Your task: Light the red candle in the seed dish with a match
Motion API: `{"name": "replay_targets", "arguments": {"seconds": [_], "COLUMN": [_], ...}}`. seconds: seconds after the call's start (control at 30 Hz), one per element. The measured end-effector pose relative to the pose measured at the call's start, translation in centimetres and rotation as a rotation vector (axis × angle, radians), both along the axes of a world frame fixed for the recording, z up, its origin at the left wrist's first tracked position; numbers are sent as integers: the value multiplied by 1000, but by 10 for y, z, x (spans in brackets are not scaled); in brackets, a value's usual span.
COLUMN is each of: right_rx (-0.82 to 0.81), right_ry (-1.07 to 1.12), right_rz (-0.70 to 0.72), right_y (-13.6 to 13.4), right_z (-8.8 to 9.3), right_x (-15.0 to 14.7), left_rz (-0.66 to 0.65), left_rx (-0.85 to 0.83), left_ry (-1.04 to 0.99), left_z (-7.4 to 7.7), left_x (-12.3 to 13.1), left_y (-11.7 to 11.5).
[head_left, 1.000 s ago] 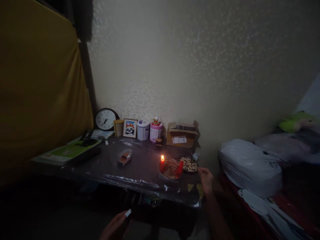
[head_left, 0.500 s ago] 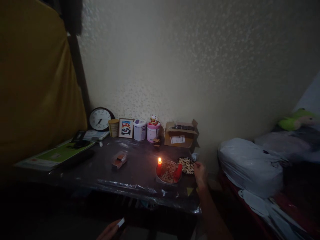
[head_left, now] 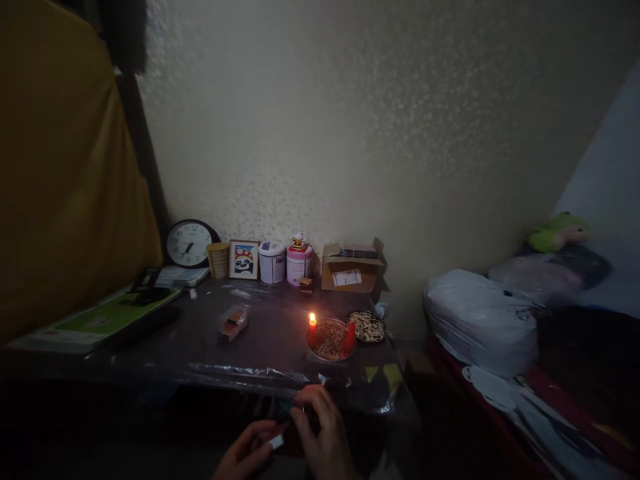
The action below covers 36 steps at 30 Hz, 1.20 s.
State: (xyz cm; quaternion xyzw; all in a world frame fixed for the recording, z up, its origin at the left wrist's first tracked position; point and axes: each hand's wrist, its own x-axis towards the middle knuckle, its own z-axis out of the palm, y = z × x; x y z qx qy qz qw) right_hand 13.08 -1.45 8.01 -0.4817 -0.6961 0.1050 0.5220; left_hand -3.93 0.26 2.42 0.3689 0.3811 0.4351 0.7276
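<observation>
Low in the picture, in front of the table edge, my left hand (head_left: 250, 450) is closed on a small matchbox (head_left: 277, 441) with a pale end. Close to its right is my right hand (head_left: 323, 430), thumb and forefinger pinched on what looks like a thin matchstick, mostly hidden by the fingers. Beyond my hands on the table stands a round dish (head_left: 330, 357) of brownish bits. A lit red candle (head_left: 313, 329) is at its left side, and an unlit red candle (head_left: 350, 335) leans at its right. Behind to the right sits a dark-rimmed dish of matchsticks (head_left: 367, 327).
Matchboxes in a clear wrapper (head_left: 233, 323) lie on the plastic-covered table (head_left: 270, 343). Along the wall stand a clock (head_left: 190, 243), a panda picture (head_left: 244, 260), two tubs (head_left: 273, 263) and an open cardboard box (head_left: 350, 277). A white bag (head_left: 480, 320) lies at right.
My right hand has left the rim of the matchstick dish and come down and left beside my left hand. My left hand has risen slightly rightward with the matchbox. The view has shifted a little.
</observation>
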Motion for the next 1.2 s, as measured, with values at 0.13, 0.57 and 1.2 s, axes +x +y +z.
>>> {"name": "replay_targets", "arguments": {"seconds": [0.13, 0.57, 1.2], "right_rx": [-8, 156, 221], "right_ry": [-79, -388, -441], "right_rz": [34, 24, 47], "right_y": [-3, 12, 17], "right_z": [-19, -45, -57], "right_x": [-1, 24, 22], "left_rz": [-65, -209, -158], "left_rx": [203, 308, 42], "left_ry": [5, -125, -137], "left_z": [4, -12, 0], "left_x": [18, 27, 25], "left_y": [10, 32, 13]}}
